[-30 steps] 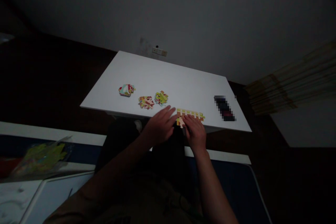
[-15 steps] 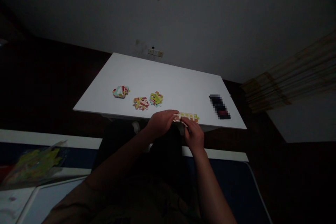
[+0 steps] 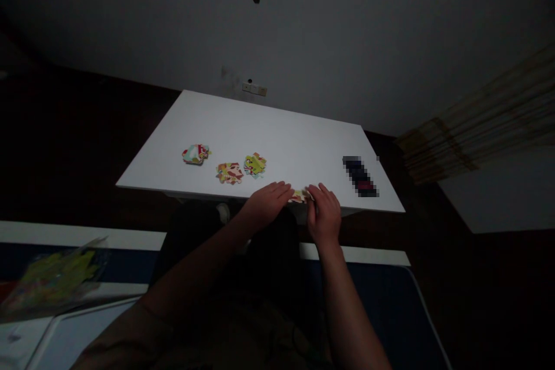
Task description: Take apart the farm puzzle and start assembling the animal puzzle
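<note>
Between my two hands, at the near edge of the white table (image 3: 295, 133), are colourful puzzle pieces (image 3: 297, 196), mostly covered by my fingers. From the left, my left hand (image 3: 269, 199) is closed on them, its fingers together over the end. My right hand (image 3: 325, 211) grips the other end, thumb and fingers bent around it. To the left lie three small piles of puzzle pieces: a yellow-green pile (image 3: 255, 165), a pink and brown pile (image 3: 229, 173), and a red and pale green pile (image 3: 196, 154) farthest left.
A blurred-out dark object (image 3: 361, 176) lies at the table's right end. On the lower left, a clear plastic bag (image 3: 56, 277) with yellow-green contents rests near a white-framed panel (image 3: 87, 332). Behind the table stands a wall with sockets (image 3: 254, 89); a curtain (image 3: 477, 121) hangs right.
My right hand has turned and shifted slightly right, its fingers now over the pieces' top. My left fingers have straightened a little. Less of the pieces shows. The view has shifted slightly.
</note>
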Tool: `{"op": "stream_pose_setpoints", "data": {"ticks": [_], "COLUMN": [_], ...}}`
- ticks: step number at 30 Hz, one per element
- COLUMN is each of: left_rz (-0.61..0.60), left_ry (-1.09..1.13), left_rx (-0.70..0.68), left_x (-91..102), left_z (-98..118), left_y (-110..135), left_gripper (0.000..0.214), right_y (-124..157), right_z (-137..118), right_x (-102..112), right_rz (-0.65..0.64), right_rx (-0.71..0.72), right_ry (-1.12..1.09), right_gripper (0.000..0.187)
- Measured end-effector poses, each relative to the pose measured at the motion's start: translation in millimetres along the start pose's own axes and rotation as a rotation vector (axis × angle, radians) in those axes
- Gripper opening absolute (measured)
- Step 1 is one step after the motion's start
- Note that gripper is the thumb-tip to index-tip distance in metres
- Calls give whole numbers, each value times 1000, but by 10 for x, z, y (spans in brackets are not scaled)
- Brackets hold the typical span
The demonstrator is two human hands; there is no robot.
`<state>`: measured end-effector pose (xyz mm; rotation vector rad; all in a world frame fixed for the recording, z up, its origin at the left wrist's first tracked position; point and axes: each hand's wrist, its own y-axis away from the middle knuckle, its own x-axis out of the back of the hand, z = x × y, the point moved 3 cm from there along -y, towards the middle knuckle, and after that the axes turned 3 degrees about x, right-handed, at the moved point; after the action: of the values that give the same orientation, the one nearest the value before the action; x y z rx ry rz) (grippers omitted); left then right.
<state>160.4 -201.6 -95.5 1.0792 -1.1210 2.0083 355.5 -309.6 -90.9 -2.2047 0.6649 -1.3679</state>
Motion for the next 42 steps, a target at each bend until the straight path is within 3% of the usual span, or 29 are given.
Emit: {"op": "stream_pose_setpoints", "data": {"ticks": [4,6,9,14,20,27,38,42], "left_rz": [111,136,82,41,57,28,-78,-22], "left_ry": [118,108,42,-32,-35,-33,36,37], "left_rx": [141,117,25,11,-40,-36,56,110], "left_x": [44,30,-68,-203,-163,-131,77,286], "left_z": [-36,37,208,319,294,329,214,72], "left_y": [-42,-101,-197,-252,-221,-220,-356,-255], "left_gripper": [45,46,44,46,38,43,30,31], "right_y": [30,42,39,44,159,164,-8,-141], "right_z": [80,108,150,242,342,361,343,334], "right_x": [-113,-144,-163,-140,-54,-2,-1,-85], "right_rz": [-90,-78,-55,-57,-151,-208,-220,-229], "right_rx": [-25,-40,-82,-65,67,82,52,23], "right_ry": [-21,-41,-40,-46,-56,-54,-48,-30], "right_gripper": [39,40,42,45,55,56,50,52]}}
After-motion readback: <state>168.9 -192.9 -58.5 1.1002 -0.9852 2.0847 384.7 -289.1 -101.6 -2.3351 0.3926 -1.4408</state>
